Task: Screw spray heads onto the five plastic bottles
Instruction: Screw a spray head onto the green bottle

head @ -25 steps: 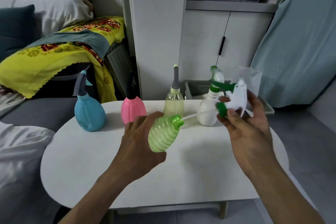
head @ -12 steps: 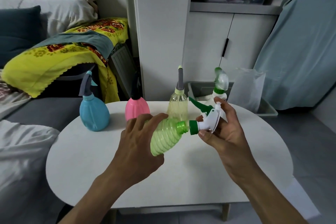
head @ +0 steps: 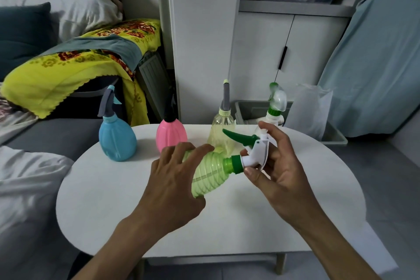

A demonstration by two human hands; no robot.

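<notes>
My left hand [head: 175,179] grips a ribbed light-green bottle [head: 210,173], tilted with its neck pointing right, above the white table [head: 306,200]. My right hand [head: 276,166] holds a white spray head [head: 255,153] with a green trigger and green collar, and the collar sits on the bottle's neck. Along the table's far edge stand a blue bottle [head: 117,137], a pink bottle [head: 171,135] and a clear yellowish bottle [head: 223,124], each with a spray head on top. A white bottle [head: 275,110] with a green and clear head stands partly hidden behind my right hand.
A sofa with a yellow flowered blanket [head: 68,68] and cushions lies to the left. White cabinets [head: 256,57] rise behind the table. A grey bin [head: 334,136] with a clear plastic bag [head: 306,107] sits on the floor at the back right.
My right hand brought the spray head from up at the right down to the bottle's neck; its tube went inside the bottle and the green collar now meets the neck.
</notes>
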